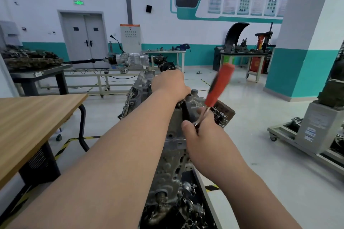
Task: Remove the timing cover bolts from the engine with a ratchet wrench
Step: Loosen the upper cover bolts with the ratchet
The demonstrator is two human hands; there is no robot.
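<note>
While the left hand (168, 83) clasps the engine (173, 163), the right hand (202, 134) grips the ratchet wrench (218, 87). Its red handle points up.

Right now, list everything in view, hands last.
engine: one, grey, centre, below both hands.
ratchet wrench: one, red handle, blurred, head at the engine's top.
wooden table: one, light brown, left.
double door: one, grey, back wall.
gearbox: one, silver, on a frame behind the engine.
pillar: one, white and teal, right.
left hand: one, on the engine's far end, fingers hidden.
right hand: one, grips the wrench near its head.
</note>
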